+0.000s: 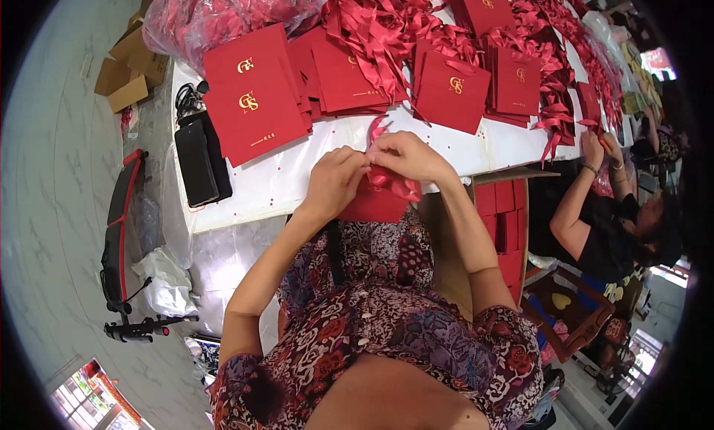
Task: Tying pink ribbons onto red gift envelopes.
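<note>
At the table's near edge, my left hand (335, 179) and my right hand (407, 156) meet with fingertips pinched together. Between them is a shiny red ribbon (399, 186), with its loops hanging below my right hand and one end rising above. Under the ribbon, a small red paper bag (370, 209) rests near my lap, its upper part covered by my hands. Exactly where the ribbon meets the bag is hidden by my fingers. Beyond my hands lie flat red paper bags (256, 95) with gold print, stacked on the white table (290, 159).
More red bags (451, 92) and a heap of red ribbons (387, 40) cover the table's far side. A black phone (196, 162) lies at left. Beside my right arm, an open carton (500, 207) holds red boxes or bags. A co-worker (613, 214) sits at right.
</note>
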A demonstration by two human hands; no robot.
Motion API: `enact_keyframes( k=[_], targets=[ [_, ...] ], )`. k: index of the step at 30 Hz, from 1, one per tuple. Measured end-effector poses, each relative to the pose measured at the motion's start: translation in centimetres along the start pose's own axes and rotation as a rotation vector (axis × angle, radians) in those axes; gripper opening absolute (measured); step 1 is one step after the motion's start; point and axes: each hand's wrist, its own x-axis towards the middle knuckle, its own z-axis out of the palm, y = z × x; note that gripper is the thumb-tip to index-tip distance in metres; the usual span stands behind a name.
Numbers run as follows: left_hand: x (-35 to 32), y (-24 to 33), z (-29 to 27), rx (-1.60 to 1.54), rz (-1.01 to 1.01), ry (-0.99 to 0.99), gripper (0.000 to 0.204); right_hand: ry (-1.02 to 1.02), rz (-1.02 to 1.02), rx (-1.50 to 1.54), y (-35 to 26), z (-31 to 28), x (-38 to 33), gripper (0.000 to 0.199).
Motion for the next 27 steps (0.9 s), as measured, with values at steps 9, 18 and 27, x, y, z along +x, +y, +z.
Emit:
enact_keyframes(
  k=[9,18,27],
  targets=[
    [0.7,0.1,-0.3,-0.018,0.053,-0.061,0.012,0.132,0.071,0.187,2.7,2.1,1.3,0.023],
    [1.2,-0.8,0.8,-0.002,-0.262,0.017,0.023,0.647,0.142,0.049,2.5,-0.2,-0.2,0.027],
    [2.5,-1.9,2.4,0.188,-0.197,0.032,0.02,0.509,0.143,-0.442,2.2,1.3,-0.7,0.026]
  ],
)
